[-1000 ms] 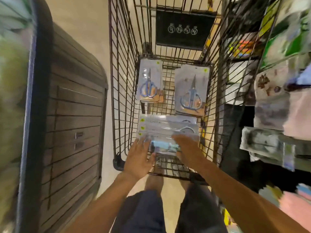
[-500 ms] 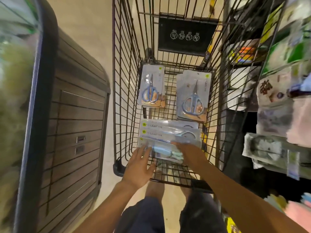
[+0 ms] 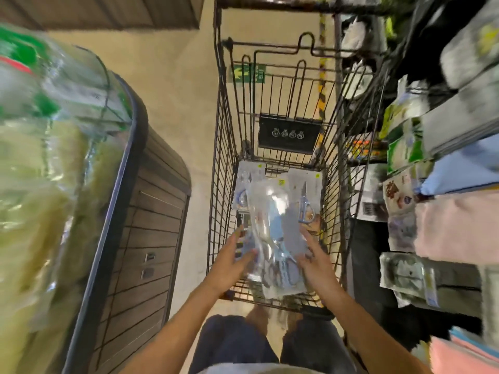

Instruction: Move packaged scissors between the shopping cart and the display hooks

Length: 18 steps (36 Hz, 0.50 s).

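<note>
A bundle of clear scissors packages (image 3: 272,233) with blue-handled scissors inside is held up on end inside the black wire shopping cart (image 3: 224,163). My left hand (image 3: 232,261) grips the bundle's left edge and my right hand (image 3: 314,261) grips its right edge. Behind the bundle, two more scissors packs lie against the cart's far end: one at the left (image 3: 247,179), mostly hidden, and one at the right (image 3: 307,201) with its blue handles showing. The bundle is blurred and I cannot tell how many packs it holds.
A dark wood-slat display bin (image 3: 151,238) with bagged green goods (image 3: 40,157) stands close on the left. Shelves and hooks with hanging packaged goods (image 3: 405,230) crowd the cart's right side. A black sign (image 3: 290,134) hangs on the cart's far wall. Beige floor (image 3: 172,76) lies between bin and cart.
The packs that lay flat at the cart's near end have been gathered and lifted upright by both hands. My view has tilted up, showing more of the cart's far end.
</note>
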Available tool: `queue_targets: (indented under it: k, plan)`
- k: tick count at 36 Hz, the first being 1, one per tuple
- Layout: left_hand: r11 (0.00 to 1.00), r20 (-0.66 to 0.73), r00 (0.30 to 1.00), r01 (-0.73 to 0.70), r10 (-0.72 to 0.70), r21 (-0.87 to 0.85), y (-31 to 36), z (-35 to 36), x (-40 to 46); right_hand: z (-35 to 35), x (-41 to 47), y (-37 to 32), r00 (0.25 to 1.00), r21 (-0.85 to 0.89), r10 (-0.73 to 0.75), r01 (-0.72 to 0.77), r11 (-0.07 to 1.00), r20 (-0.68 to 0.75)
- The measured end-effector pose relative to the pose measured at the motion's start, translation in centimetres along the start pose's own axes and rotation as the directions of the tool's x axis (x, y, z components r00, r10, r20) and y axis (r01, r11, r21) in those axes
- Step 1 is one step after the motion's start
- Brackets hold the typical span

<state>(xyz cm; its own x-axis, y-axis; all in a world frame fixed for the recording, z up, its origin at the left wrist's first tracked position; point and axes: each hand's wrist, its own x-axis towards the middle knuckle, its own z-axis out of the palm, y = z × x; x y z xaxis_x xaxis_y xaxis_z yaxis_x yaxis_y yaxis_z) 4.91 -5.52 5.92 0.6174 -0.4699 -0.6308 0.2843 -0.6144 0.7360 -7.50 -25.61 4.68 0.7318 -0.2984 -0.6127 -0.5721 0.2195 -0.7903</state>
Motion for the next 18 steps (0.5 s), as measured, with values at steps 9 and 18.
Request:
queue_targets:
  k: [9, 18]
  plan:
    - [0.961, -0.021, 0.997, -0.083, 0.081, -0.264, 2.3, 1.2, -1.9, 1.5, -2.6, -2.9, 1.0, 0.012, 0.023, -0.024, 1.0, 0.012]
    - [0.963, -0.148, 0.985, -0.123, 0.089, -0.241, 0.2, 0.4, -0.8, 0.4, -1.0, 0.7, 0.982, -0.192, 0.142, -0.117, 0.974, 0.122]
